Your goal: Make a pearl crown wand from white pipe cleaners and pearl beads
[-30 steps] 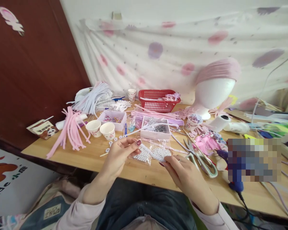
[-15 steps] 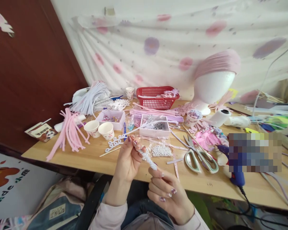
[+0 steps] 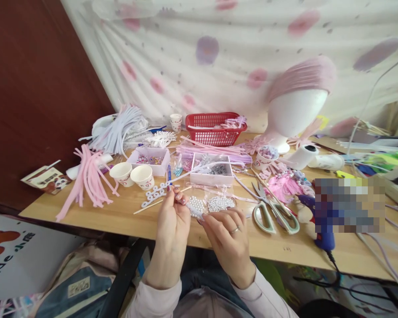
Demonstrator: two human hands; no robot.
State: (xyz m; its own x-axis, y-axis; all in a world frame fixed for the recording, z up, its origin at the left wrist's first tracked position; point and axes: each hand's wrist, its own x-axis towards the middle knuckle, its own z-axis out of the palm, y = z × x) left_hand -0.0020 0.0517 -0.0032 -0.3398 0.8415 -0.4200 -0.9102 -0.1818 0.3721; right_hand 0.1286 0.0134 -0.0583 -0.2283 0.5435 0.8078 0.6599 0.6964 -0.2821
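Observation:
A short, pale, fuzzy pipe cleaner piece (image 3: 195, 211), twisted thick, spans between my hands above the table's front edge. My left hand (image 3: 173, 223), palm turned up, pinches its upper left end. The fingers of my right hand (image 3: 230, 232), which wears a ring, close on the lower right end, back of the hand upward. Just behind lie white pearl beads (image 3: 220, 204) in a clear bag, partly covered by my right fingers. A white pipe cleaner bent into loops (image 3: 154, 194) is beyond my left fingertips; whether it joins the held piece is hidden.
Paper cups (image 3: 142, 177) and white bead boxes (image 3: 212, 177) stand behind my hands. Scissors (image 3: 275, 212) and a blue glue gun (image 3: 325, 229) are on the right. A red basket (image 3: 215, 130), a foam head (image 3: 295, 110) and pink pipe cleaners (image 3: 86, 181) sit farther off.
My right hand has come up and turned over, its back now facing me, still on the pipe cleaner piece. The piece lies flatter and nearer the beads. The view has shifted slightly.

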